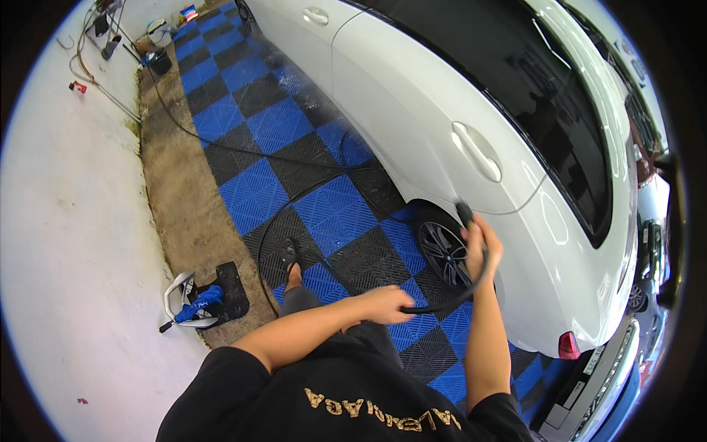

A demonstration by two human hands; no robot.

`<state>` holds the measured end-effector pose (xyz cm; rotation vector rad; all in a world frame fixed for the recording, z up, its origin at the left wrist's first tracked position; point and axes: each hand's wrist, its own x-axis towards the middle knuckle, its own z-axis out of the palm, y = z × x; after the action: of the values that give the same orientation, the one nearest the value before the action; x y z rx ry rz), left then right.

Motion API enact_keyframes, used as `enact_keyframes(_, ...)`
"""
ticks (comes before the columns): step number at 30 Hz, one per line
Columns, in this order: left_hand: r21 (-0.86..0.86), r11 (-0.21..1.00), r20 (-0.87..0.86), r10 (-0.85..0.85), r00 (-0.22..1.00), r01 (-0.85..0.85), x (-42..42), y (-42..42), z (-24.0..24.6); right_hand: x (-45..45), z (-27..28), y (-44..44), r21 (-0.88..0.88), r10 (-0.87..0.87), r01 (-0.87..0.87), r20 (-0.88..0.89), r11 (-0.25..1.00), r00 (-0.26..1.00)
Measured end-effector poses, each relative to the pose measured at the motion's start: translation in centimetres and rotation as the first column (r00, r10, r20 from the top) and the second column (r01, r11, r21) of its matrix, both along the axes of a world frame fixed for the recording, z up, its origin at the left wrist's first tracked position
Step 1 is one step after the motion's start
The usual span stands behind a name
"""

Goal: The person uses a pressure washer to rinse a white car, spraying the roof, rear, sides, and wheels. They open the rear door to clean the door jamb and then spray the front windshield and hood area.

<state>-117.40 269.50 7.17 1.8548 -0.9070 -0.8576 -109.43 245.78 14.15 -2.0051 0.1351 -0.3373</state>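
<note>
My right hand (481,248) is closed around the black nozzle (464,211) of a hose, raised beside the rear side of a white car (397,105). The nozzle points towards the car's doors, and a faint spray shows near the lower body. My left hand (386,305) grips the black hose (442,307) lower down, in front of my waist. Between the two hands the hose bends in a curve. Just beyond my right hand are the rear wheel (442,248), partly covered by it, and the rear door handle (476,152).
Hose loops (265,221) lie across the blue and black floor tiles (337,212) near my foot. A white wall (72,221) runs along the left. By it are a silver-framed object with a blue cloth (201,303) and a black bucket (159,62). Another vehicle (585,387) stands behind the car.
</note>
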Motion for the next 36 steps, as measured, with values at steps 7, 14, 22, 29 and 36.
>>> enact_keyframes(7, 0.542, 0.327, 0.338, 0.759, 0.557, -0.774, -0.6, 34.6, -18.9, 0.5, -11.6, 4.2, 0.054, -0.352, 0.376, -0.253, 0.925, 0.901)
enact_keyframes(14, 0.795, -0.267, 0.198, 0.963, -0.183, -0.545, 5.1, 55.1, -22.2, 20.5, -15.1, 27.8, -0.071, -0.012, 0.014, 0.036, 0.997, 0.999)
enact_keyframes(22, 0.332, -0.738, 0.584, 0.650, -0.486, -0.588, 4.8, 73.5, -25.0, 17.0, -14.7, 18.7, -0.228, -0.499, 0.457, -0.185, 0.860, 0.847)
enact_keyframes(29, 0.209, -0.676, 0.394, 0.719, -0.572, -0.706, 11.3, 86.6, -13.2, 30.2, -11.6, 32.7, 0.090, -0.143, 0.152, -0.098, 0.984, 0.985)
enact_keyframes(36, -0.053, -0.726, 0.167, 0.670, -0.723, -0.685, 21.4, 88.4, -2.8, 39.2, 0.4, 39.1, 0.240, 0.032, -0.069, 0.157, 0.968, 0.987)
